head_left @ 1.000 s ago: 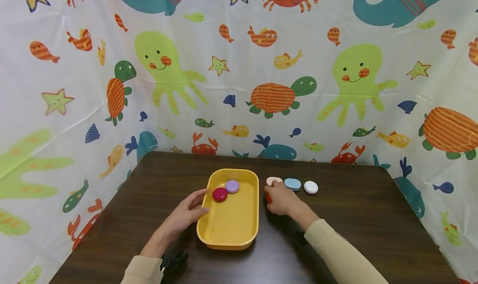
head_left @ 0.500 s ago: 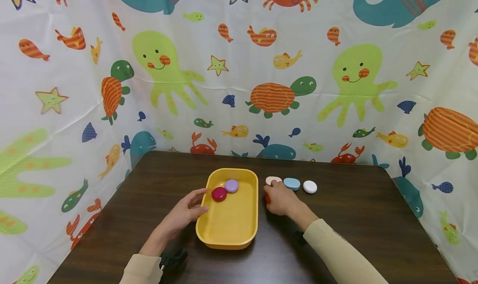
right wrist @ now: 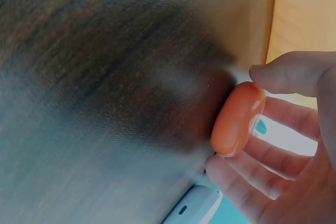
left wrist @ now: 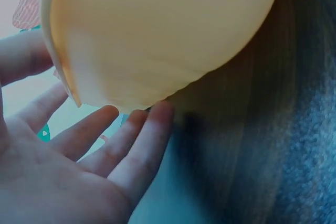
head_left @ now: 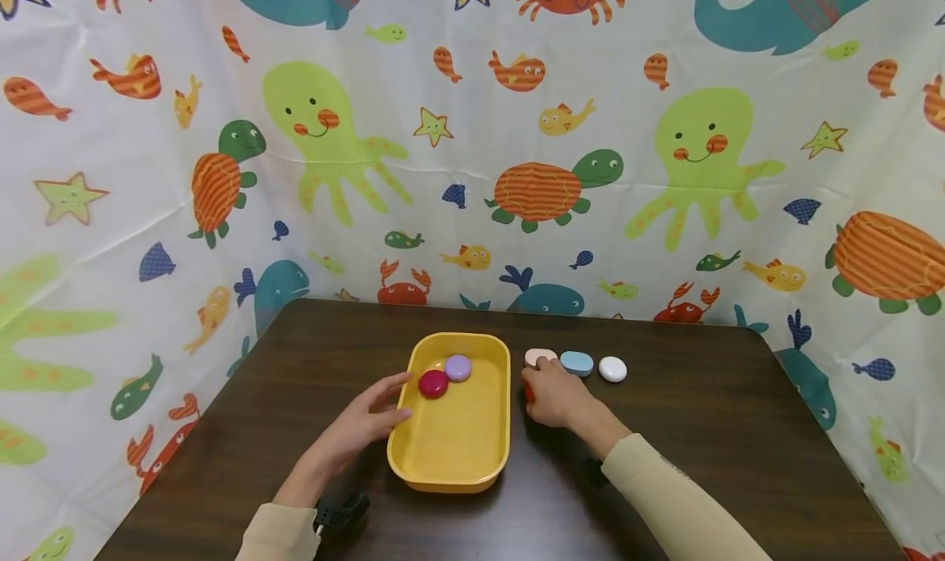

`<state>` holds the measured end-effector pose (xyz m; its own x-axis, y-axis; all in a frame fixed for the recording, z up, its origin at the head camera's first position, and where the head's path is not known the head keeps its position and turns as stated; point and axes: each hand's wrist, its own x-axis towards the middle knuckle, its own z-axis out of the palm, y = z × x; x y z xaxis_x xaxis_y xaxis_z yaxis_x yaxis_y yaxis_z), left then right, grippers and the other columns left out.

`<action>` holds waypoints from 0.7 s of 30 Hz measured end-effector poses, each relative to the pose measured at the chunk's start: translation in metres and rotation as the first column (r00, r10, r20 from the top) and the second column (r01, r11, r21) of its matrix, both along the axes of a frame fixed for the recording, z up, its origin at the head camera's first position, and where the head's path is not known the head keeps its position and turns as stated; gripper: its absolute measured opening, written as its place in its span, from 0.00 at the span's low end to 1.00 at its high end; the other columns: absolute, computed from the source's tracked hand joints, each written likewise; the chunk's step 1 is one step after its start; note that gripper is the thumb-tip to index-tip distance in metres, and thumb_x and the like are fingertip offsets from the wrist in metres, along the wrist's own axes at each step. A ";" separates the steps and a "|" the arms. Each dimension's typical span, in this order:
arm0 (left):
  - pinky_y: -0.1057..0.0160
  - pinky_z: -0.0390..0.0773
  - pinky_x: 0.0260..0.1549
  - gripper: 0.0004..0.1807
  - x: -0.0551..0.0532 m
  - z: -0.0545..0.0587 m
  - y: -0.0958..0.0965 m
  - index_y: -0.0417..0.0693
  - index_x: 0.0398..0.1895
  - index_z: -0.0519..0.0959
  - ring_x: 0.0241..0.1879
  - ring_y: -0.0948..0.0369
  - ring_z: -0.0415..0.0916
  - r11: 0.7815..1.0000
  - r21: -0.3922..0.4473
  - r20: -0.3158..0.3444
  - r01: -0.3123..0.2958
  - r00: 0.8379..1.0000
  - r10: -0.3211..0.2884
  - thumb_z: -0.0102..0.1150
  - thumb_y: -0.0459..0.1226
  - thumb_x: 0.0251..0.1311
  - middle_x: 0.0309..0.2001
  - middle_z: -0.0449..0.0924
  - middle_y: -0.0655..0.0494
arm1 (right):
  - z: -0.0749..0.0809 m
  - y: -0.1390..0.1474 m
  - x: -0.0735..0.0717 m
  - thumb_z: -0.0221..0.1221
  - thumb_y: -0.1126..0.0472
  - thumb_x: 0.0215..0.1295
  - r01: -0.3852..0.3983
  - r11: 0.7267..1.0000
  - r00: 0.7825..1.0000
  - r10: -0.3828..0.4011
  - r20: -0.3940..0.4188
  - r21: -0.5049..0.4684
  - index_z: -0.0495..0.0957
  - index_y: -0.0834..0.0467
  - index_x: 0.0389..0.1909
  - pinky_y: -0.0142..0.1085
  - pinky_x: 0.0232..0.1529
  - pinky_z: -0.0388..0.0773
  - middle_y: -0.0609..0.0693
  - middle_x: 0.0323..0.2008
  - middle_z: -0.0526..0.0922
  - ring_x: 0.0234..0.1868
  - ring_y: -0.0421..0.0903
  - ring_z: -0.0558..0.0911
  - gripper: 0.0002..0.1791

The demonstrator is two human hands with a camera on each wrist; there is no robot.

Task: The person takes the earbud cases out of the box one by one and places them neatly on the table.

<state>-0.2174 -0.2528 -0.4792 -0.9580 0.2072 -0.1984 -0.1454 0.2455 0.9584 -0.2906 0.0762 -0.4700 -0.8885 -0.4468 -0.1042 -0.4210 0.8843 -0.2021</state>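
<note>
L curtain (head_left: 111, 225) shifted, now further L

White cloth (head_left: 413, 57) printed with sea animals, fills upper frame and both sides; creases across it, behind table. Green octopus (head_left: 303, 102) upper left of centre, second green octopus (head_left: 705, 122) upper right. Orange-shelled turtle (head_left: 537, 192) mid-frame between them; larger turtle (head_left: 889, 253) at right edge. Teal whale (head_left: 295, 7), top left, cut off by frame. Table (head_left: 701, 462): dark brown, wood-grained, far corners rounded, sheen at lower centre.
</note>
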 end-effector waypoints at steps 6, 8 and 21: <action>0.41 0.73 0.62 0.39 0.001 -0.001 0.000 0.53 0.79 0.59 0.71 0.39 0.63 1.000 0.011 0.004 0.027 1.000 -0.027 0.64 0.41 0.67 0.77 0.54 0.39 | 0.003 0.003 0.000 0.68 0.56 0.59 0.001 1.000 1.000 -0.001 -0.008 0.000 0.80 0.53 0.54 0.50 0.46 0.82 0.56 0.52 0.75 0.49 0.53 0.73 0.21; 0.40 0.72 0.63 0.39 0.002 0.000 0.000 0.53 0.79 0.58 0.71 0.39 0.62 1.000 0.007 0.006 0.030 1.000 -0.030 0.63 0.41 0.67 0.78 0.54 0.39 | 0.005 0.004 0.001 0.68 0.56 0.60 -0.008 1.000 1.000 0.008 -0.016 -0.009 0.80 0.53 0.54 0.50 0.45 0.82 0.56 0.52 0.76 0.49 0.53 0.73 0.21; 0.39 0.72 0.63 0.38 0.004 -0.001 0.000 0.53 0.79 0.59 0.71 0.39 0.62 0.999 0.021 -0.008 0.025 1.000 -0.025 0.62 0.39 0.68 0.78 0.54 0.40 | 0.026 0.002 0.005 0.65 0.58 0.63 -0.027 0.999 0.999 0.025 -0.046 -0.046 0.81 0.55 0.50 0.45 0.46 0.82 0.53 0.47 0.78 0.47 0.50 0.74 0.15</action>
